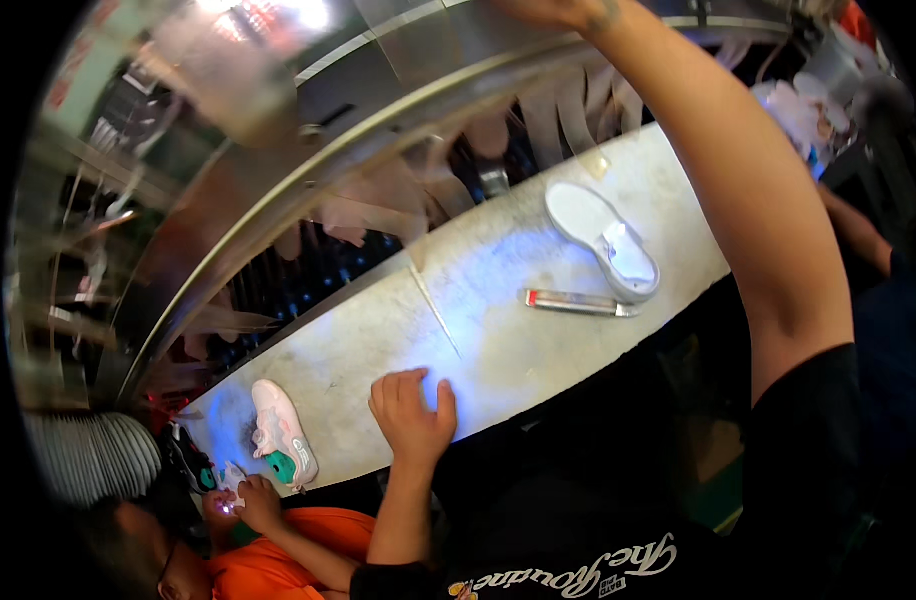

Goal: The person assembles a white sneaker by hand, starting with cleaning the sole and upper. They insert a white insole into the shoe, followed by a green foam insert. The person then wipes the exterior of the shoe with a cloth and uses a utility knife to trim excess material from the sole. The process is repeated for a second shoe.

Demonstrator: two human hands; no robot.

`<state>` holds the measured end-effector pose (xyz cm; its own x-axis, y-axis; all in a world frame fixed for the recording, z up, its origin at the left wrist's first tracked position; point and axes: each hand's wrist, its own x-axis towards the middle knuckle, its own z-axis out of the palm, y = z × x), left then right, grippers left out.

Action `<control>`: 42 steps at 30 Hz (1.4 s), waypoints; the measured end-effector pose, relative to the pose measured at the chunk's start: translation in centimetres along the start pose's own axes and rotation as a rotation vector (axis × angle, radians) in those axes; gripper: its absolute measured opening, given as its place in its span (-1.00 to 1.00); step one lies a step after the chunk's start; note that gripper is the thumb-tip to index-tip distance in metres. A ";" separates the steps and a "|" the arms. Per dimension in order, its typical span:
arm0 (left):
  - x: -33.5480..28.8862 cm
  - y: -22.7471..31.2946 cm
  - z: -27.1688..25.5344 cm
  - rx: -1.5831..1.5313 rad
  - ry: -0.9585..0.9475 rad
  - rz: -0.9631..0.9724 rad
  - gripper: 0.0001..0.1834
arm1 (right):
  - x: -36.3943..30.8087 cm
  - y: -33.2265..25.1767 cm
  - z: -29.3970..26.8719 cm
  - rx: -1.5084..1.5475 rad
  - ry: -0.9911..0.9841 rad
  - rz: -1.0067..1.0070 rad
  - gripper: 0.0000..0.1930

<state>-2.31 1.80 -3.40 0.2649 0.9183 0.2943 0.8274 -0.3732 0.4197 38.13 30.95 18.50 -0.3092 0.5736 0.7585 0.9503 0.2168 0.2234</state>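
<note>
My left hand (411, 412) lies open, flat on the worktop (498, 350); the pink shoe (283, 432) sits just to its left.

The right hand (553, 10) is cut off by the top edge, so its grip cannot be told. Left of it, hanging strips (568, 115) blur. Below the left hand (411, 412), a co-worker's lit object (225, 503) is too small to identify.
</note>
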 end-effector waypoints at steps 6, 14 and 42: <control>17.9 3.3 7.4 -0.264 -0.125 0.372 -0.63 | 0.9 -0.6 -3.6 0.297 -0.179 0.365 -0.60; 39.6 6.7 19.2 0.041 0.022 0.499 -0.58 | 1.7 -1.2 -3.6 0.131 -0.190 0.320 -0.50; -5.8 3.0 -4.6 -0.023 0.021 -0.096 -0.13 | -30.5 -8.1 -10.7 0.363 -0.721 0.819 -0.13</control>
<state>-3.68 -5.30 0.11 0.1740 0.9472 0.2695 0.8369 -0.2864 0.4663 40.30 3.23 0.09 0.3363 0.9408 0.0419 0.8455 -0.2821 -0.4534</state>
